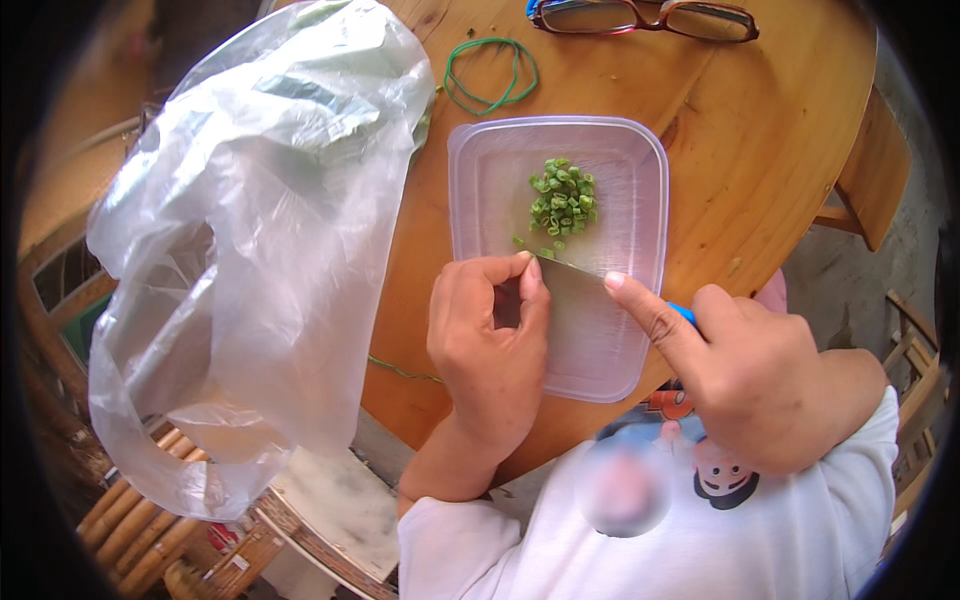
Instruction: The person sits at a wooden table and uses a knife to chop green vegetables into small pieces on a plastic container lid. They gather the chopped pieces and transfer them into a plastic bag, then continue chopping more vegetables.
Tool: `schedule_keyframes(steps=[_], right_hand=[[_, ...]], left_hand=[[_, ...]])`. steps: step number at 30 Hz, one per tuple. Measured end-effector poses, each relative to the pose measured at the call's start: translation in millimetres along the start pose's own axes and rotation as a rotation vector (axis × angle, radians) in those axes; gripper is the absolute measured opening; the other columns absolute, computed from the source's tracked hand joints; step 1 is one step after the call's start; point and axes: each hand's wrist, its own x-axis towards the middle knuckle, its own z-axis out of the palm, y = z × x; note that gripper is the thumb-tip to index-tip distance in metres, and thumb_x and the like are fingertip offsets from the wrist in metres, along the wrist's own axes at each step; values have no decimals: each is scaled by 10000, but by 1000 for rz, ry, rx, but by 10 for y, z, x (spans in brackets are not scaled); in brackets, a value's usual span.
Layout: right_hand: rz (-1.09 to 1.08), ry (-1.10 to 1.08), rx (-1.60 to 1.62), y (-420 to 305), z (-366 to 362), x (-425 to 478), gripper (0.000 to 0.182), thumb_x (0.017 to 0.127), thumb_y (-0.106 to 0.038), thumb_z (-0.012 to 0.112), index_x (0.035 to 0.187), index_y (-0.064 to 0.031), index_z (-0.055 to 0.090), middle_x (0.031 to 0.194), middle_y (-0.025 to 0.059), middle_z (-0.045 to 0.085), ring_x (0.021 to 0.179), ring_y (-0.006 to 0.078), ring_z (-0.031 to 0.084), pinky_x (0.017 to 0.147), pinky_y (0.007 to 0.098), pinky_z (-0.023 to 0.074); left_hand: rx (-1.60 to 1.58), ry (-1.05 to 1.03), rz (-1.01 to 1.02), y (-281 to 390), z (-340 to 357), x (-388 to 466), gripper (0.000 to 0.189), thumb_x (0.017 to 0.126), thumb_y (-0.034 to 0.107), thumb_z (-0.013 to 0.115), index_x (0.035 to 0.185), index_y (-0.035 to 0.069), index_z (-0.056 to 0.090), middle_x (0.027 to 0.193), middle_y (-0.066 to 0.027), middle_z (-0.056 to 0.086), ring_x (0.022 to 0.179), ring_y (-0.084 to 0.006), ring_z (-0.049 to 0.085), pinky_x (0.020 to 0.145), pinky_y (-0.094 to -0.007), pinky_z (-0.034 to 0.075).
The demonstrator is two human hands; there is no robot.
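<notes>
A translucent plastic lid lies on the wooden table, with a small heap of chopped green pieces, perhaps green beans or scallion, on its far half. My right hand grips a knife by its blue handle, index finger stretched along the back of the blade. The blade crosses the lid just on the near side of the heap. At the blade's tip, my left hand pinches with thumb and fingertips; what it pinches is mostly hidden. A few cut pieces lie beside the blade.
A large clear plastic bag with greens inside covers the table's left side and hangs over its edge. Green rubber bands and brown-framed glasses lie beyond the lid. A bamboo seat stands at lower left, a wooden stool at right.
</notes>
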Motion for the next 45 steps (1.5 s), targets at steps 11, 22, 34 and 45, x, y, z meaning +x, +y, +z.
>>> schedule_keyframes(steps=[11,22,34,45], right_hand=[[-56,44,155,49,-28,130,747,743,-148,721,1484,-167,624,696,14,414,564,167,512,432,318,377],[-12,125,233,113,38,189,764,711,-66,706,1465,-169,644,683,15,411,540,166,494,416,324,377],[-21,110,232,113,15,122,788,687,-112,732,1468,-168,641,677,9,409,547,166,502,445,328,387],[12,63,190,-26,80,109,759,731,-127,699,1486,-148,621,703,32,441,585,172,542,451,314,431]], left_hand=[[-212,137,-35,-36,-77,-60,123,893,-28,785,994,21,733,947,-38,652,757,-80,554,622,-221,435],[-166,53,-101,-89,34,-66,140,905,-27,779,1030,12,730,943,-44,673,802,-97,594,682,-237,474],[-32,-6,-3,-111,-25,-45,124,940,-51,748,1055,-30,706,919,-13,665,750,-19,550,642,-161,442],[-91,53,-110,-102,-2,-72,168,834,-29,821,968,36,743,908,-68,709,790,-186,615,675,-307,497]])
